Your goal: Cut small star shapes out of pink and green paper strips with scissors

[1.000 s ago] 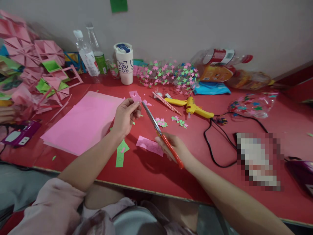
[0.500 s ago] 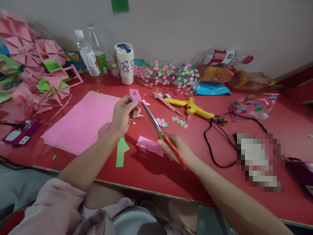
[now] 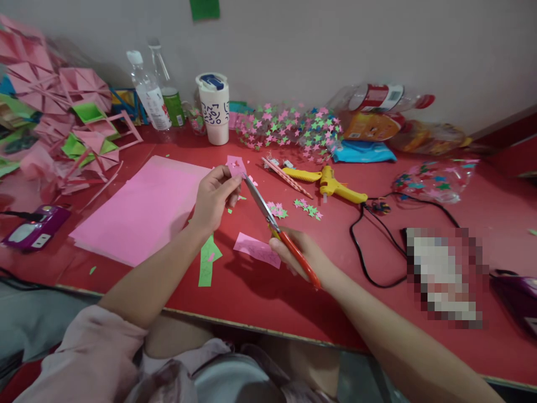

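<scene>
Between the thumb and fingers of my left hand (image 3: 213,198) is a small pink paper piece (image 3: 235,164) with a cut-out in it. My right hand (image 3: 300,252) grips red-handled scissors (image 3: 268,212), whose blade tips meet the edge of that paper. Below the scissors lies a pink paper strip (image 3: 257,249) with faint drawn outlines. Left of it are green paper scraps (image 3: 206,263), with a pink bit on top. Two small groups of cut paper stars (image 3: 308,209) rest beyond the scissors on the red table.
Large pink sheets (image 3: 146,207) lie to the left, near folded paper shapes (image 3: 84,89). A lidded cup (image 3: 215,109) and bottles (image 3: 151,98) stand along the wall. To the right are a yellow glue gun (image 3: 339,187), a black cord (image 3: 356,252) and bags of stars (image 3: 289,131).
My left hand has shifted slightly right, and the pink paper has turned and dropped a little against the blade tips. My right hand and the scissors stay nearly in place.
</scene>
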`<state>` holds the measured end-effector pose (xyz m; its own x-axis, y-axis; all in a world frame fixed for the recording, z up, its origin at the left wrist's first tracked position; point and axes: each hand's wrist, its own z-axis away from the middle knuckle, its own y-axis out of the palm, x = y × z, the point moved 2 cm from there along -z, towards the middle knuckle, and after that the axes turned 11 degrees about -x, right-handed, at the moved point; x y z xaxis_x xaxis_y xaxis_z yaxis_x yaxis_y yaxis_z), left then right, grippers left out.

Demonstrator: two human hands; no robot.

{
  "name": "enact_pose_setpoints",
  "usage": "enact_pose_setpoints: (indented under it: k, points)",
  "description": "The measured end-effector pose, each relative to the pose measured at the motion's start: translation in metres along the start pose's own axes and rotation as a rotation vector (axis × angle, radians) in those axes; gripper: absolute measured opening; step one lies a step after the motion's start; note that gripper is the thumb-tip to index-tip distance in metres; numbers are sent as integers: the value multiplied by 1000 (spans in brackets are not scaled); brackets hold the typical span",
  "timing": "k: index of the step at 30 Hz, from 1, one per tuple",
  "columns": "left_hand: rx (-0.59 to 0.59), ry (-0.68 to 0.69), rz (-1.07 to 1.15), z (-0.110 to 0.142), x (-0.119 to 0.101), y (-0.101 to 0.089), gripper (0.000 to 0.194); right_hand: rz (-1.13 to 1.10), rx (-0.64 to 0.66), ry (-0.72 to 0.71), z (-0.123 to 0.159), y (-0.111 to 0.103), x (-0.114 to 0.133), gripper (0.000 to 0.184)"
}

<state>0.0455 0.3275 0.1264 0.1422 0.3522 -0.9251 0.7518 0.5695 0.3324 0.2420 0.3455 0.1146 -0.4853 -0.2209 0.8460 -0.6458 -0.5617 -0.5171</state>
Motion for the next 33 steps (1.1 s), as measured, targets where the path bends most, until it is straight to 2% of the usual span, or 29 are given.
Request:
enact_pose_setpoints:
  k: [19,33]
  points:
    - [-21,-3,-45,0,2,0,22,-62,-15,29,0,2,-2,48]
    - [-3,-14,-37,0,-2,0,18,-43,-31,19,-1,2,-1,47]
